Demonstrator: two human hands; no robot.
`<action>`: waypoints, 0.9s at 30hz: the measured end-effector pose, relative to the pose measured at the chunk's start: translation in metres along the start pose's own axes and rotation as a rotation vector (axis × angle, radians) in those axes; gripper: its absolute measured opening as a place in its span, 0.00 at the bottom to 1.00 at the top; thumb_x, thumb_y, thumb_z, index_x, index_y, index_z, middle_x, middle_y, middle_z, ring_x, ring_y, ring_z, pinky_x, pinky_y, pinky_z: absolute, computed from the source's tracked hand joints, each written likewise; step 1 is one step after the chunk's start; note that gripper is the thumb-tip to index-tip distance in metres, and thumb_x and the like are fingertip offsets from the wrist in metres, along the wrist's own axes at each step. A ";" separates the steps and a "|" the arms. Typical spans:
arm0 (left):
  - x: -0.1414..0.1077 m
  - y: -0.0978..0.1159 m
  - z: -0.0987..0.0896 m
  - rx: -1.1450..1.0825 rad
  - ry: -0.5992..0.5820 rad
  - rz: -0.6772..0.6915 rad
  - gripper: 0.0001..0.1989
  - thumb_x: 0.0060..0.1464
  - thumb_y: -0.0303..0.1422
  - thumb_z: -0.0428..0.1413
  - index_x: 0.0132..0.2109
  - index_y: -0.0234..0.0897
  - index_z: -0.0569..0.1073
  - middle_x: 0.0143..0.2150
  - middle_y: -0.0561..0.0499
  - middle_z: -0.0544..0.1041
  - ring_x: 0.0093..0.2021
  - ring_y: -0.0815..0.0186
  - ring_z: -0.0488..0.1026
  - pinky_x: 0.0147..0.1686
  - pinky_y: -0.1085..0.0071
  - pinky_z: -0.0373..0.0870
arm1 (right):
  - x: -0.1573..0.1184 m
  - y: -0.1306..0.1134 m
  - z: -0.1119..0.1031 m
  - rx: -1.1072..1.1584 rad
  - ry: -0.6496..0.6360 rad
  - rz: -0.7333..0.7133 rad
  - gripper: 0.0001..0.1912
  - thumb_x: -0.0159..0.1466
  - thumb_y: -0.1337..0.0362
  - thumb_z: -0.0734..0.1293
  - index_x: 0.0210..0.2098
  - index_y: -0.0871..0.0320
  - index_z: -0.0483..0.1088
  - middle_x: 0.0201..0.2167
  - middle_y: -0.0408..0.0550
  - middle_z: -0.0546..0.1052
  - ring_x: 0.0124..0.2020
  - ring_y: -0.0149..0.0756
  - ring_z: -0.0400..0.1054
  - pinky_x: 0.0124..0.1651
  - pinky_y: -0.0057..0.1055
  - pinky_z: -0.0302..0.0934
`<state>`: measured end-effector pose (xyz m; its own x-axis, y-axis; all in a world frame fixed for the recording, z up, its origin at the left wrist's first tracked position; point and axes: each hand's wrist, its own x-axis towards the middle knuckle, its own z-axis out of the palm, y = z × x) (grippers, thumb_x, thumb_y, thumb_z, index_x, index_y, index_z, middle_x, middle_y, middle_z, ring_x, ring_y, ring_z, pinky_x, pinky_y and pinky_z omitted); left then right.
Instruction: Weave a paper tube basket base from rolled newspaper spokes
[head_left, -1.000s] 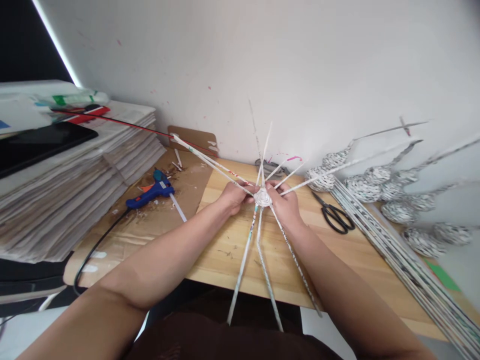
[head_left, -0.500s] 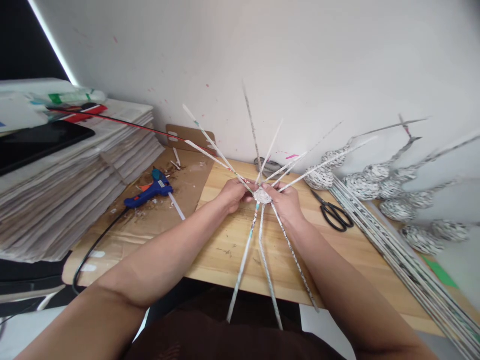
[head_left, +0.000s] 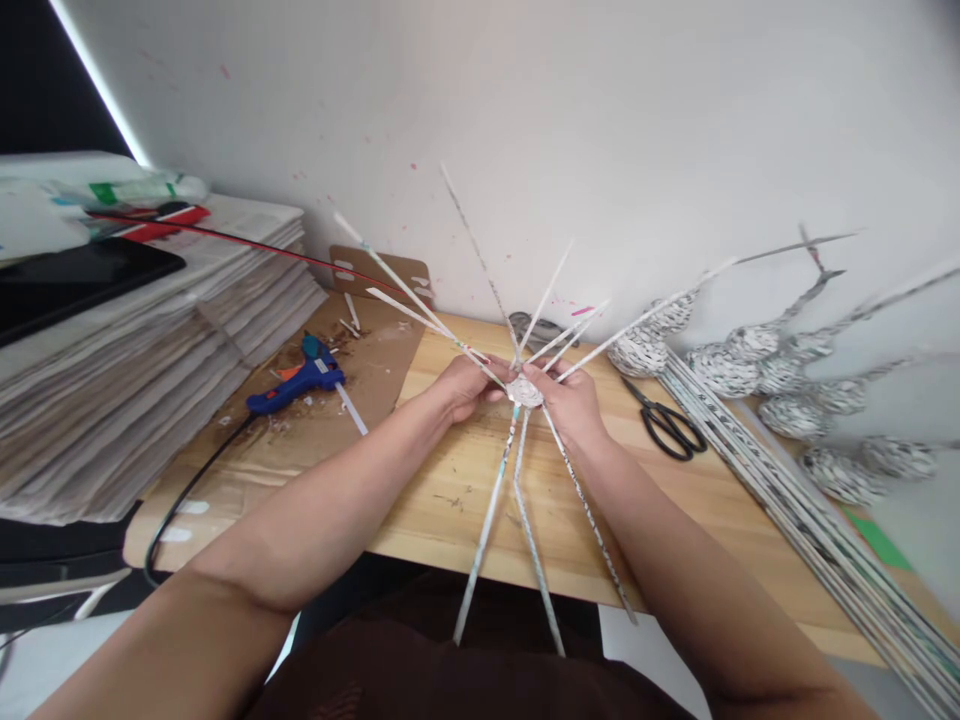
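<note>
Woven paper disc [head_left: 526, 391], one, small, pale: held between my two hands over the counter [head_left: 450, 485]; whether its underside touches the wood I cannot tell.

Paper rods [head_left: 490, 520], set, thin, partly printed: radiating from the disc on all sides, three running toward me past the counter's near edge, the others fanning away toward the wall [head_left: 637, 130].

My left hand [head_left: 466, 390]: at the disc's left edge, fingers clamped on that edge where the rods come out; fingertips partly hidden.

My right hand [head_left: 574, 408]: at the disc's right edge, thumb on top, fingers clamped on that edge, partly behind the rods.

Glue gun [head_left: 300, 385], blue, with black cord and a pale stick at its rear: left of the disc, lying on a brown sheet [head_left: 371, 385] among scraps.

Newspaper stack [head_left: 142, 400], tall: far left of the disc, a black phone-like slab [head_left: 90, 280] on top.

Brown card [head_left: 382, 272], one: beyond the disc to the left, against the wall.

Grey object [head_left: 551, 335], kind unclear: just beyond the disc, partly covered by rods.

Scissors [head_left: 670, 428], black-handled: right of the disc, beside the rod bundle [head_left: 795, 510], which slants down and away from the disc to the right.

Woven paper bulbs [head_left: 724, 370], several, some with long stems: well right of the disc, past the bundle.
</note>
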<state>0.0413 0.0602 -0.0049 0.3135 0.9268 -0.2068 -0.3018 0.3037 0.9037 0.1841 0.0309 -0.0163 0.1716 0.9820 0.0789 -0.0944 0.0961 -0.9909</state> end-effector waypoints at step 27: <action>0.000 -0.028 0.016 -0.092 0.240 0.174 0.17 0.32 0.34 0.71 0.29 0.32 0.75 0.24 0.54 0.74 0.22 0.74 0.68 0.19 0.78 0.60 | 0.008 0.015 -0.002 -0.191 0.097 -0.052 0.16 0.53 0.51 0.71 0.24 0.58 0.72 0.20 0.44 0.75 0.22 0.35 0.69 0.25 0.29 0.61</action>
<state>0.0639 0.0485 -0.0246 0.0320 0.9890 -0.1442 -0.4156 0.1444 0.8980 0.1860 0.0400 -0.0309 0.2657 0.9554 0.1289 0.1030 0.1048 -0.9891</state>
